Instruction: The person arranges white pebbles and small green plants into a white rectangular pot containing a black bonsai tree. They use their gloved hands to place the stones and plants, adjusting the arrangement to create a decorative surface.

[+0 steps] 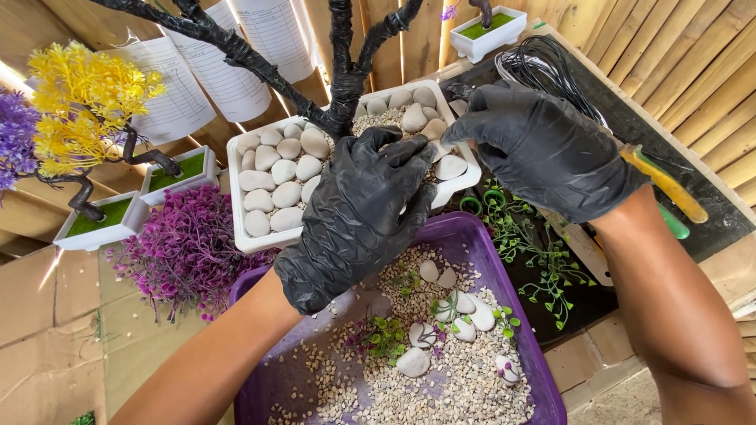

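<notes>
- Head view: the white planter [260, 236] holds pale stones and a black trunk [344, 79]; left hand [358, 216] lies open on its rim.
- Right hand [543, 145] pinches shut on a stone [451, 167].
- Purple tray [543, 378] below holds gravel.
- White paper sheets [228, 75] hang behind.

Both hands wear black gloves, wrinkled and glossy, that end at the wrists, and both forearms are bare. The left hand [358, 216] reaches forward from the lower left, palm down, its fingers [409, 157] spread and slightly curled, tips pointing away from the person. The right hand [543, 149] comes in from the lower right with the wrist bent, back of the hand facing up, fingers curled and pointing left. The two hands sit near each other without touching.
</notes>
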